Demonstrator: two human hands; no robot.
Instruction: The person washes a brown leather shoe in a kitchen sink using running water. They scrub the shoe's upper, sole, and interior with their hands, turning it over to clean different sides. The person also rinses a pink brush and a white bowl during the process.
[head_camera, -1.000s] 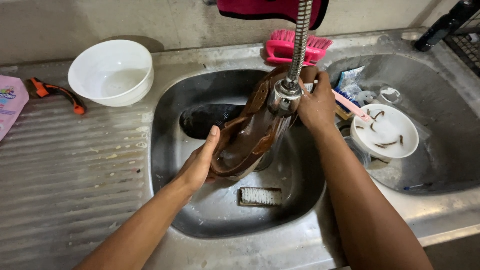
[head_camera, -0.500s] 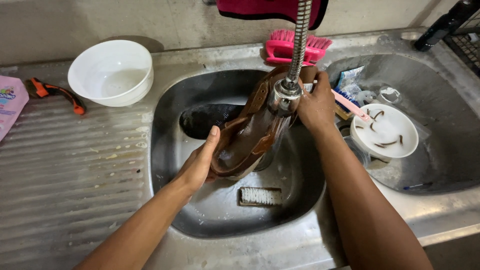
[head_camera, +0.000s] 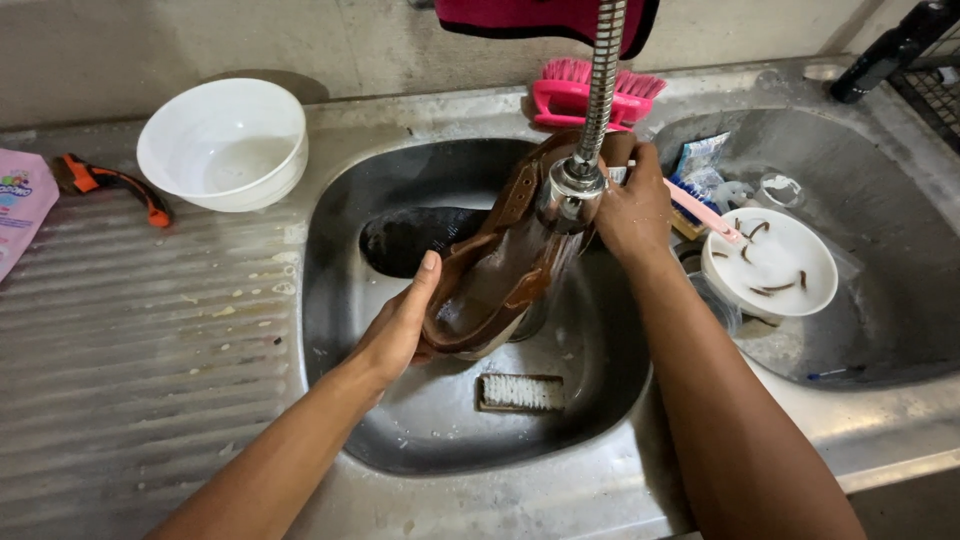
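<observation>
Head view — brown sandal (head_camera: 500, 275) in sink (head_camera: 340, 300)

The sink (head_camera: 340, 330) is brushed stainless steel, wet and dull-glossy; its drainboard (head_camera: 130, 340) is ribbed metal. The brown sandal (head_camera: 500, 280) looks like wet, shiny leather. The tap hose (head_camera: 600, 90) is ribbed chrome. The bowl (head_camera: 222, 145) is smooth white glossy plastic.

Light is moderate, warm, from overhead; steel sink (head_camera: 330, 300) basin is darker w/ soft sheen at its rim, and bright glare on the white bowl (head_camera: 222, 142) at 10 o'clock and the white plate (head_camera: 770, 262) at 3. Soft shadows under both forearms. Focus sharp in centre; slight wide-angle bending toward edges, esp. corners at 2 and 8.
</observation>
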